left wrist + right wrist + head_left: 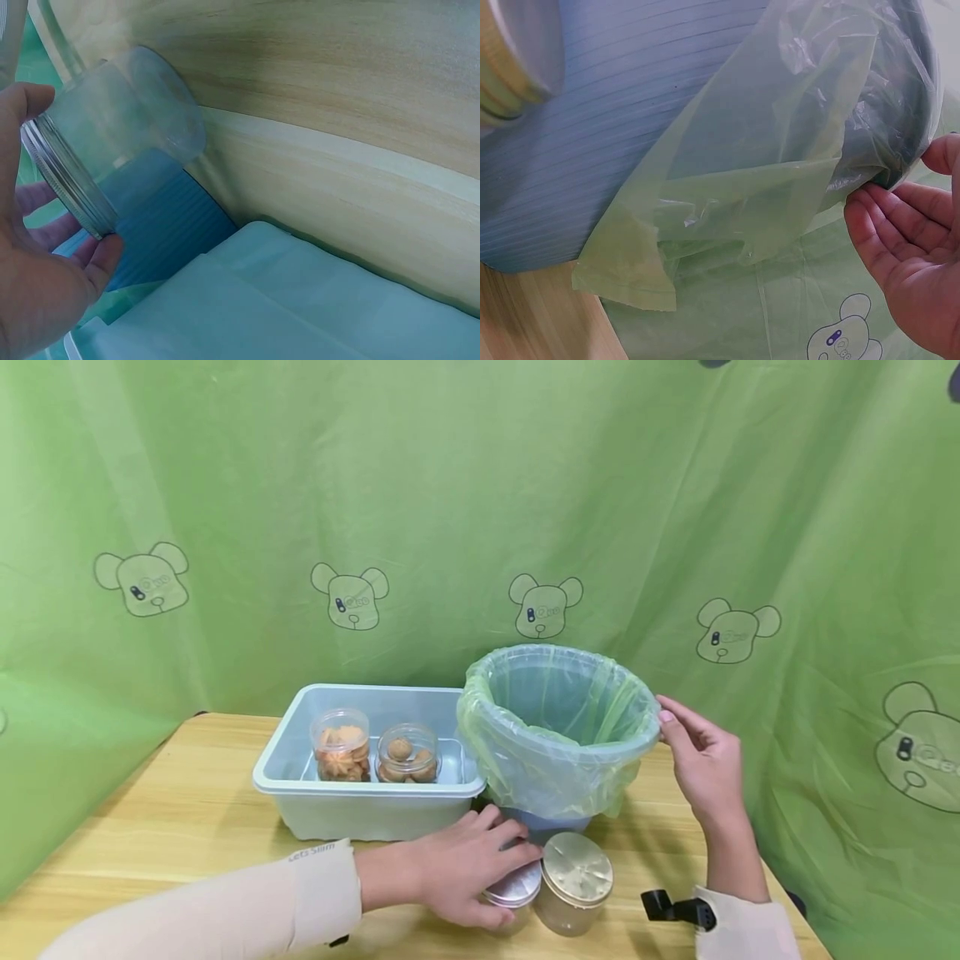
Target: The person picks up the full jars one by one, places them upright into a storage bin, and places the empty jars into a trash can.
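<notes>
My left hand (467, 870) grips the silver screw lid (69, 176) of a clear jar (139, 109). The jar stands on the table and looks empty through its wall. Right beside it is a second clear jar with a gold lid (577, 867), its top dented. My right hand (708, 768) pinches the rim of a blue bin (615, 127), thumb on one side and fingers on the other. A thin green plastic bag (498, 752) lines the bin and folds down over the outside of the rim.
A pale blue rectangular tub (367, 814) stands left of the bin. In it are a lidless-looking jar of swirled cookies (343, 756) and a jar of round brown pieces (407, 760). A green curtain (450, 485) hangs behind the wooden table (187, 810).
</notes>
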Tool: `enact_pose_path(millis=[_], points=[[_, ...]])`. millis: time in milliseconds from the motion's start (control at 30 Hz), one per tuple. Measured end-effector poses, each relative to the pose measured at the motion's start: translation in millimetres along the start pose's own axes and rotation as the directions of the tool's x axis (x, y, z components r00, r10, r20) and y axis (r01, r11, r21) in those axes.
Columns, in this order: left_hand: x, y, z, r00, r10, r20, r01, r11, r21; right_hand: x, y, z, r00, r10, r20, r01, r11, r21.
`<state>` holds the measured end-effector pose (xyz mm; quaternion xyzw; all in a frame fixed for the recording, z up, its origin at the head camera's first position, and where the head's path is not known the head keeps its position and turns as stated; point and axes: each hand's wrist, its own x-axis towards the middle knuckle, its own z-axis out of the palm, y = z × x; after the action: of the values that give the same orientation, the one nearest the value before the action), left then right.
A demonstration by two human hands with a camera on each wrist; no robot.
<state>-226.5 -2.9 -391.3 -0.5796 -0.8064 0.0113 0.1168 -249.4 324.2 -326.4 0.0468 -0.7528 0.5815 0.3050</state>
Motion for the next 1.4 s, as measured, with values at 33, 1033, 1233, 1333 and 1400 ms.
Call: enact_pose_path(millis=[33, 1033, 1233, 1333, 1400], points=[[0.1, 0.3, -0.1, 1.0, 0.001, 0.0, -0.001, 1.0, 0.001, 0, 0, 0, 1.0, 0.0, 0.0, 0.0, 1.0, -0.002], [6.7, 7.9, -41.3, 0.995, 0.1, 0.017, -0.101, 0.993, 0.066, 0, 0, -1, 1.0, -0.009, 0.01, 0.008, 1.0, 0.03], [5.4, 9.7, -63.1, 0.989, 0.133, 0.066, -0.138, 0.988, 0.074, 0, 0, -1, 1.0, -0.009, 0.015, 0.009, 1.0, 0.017], [4.7, 9.7, -76.3, 0.987, 0.139, 0.078, -0.145, 0.986, 0.08, 0, 0, -1, 1.0, -0.006, 0.014, 0.006, 1.0, 0.018], [4.2, 8.5, -85.7, 0.986, 0.141, 0.086, -0.148, 0.986, 0.078, 0, 0, -1, 1.0, -0.005, 0.01, 0.005, 1.0, 0.021]])
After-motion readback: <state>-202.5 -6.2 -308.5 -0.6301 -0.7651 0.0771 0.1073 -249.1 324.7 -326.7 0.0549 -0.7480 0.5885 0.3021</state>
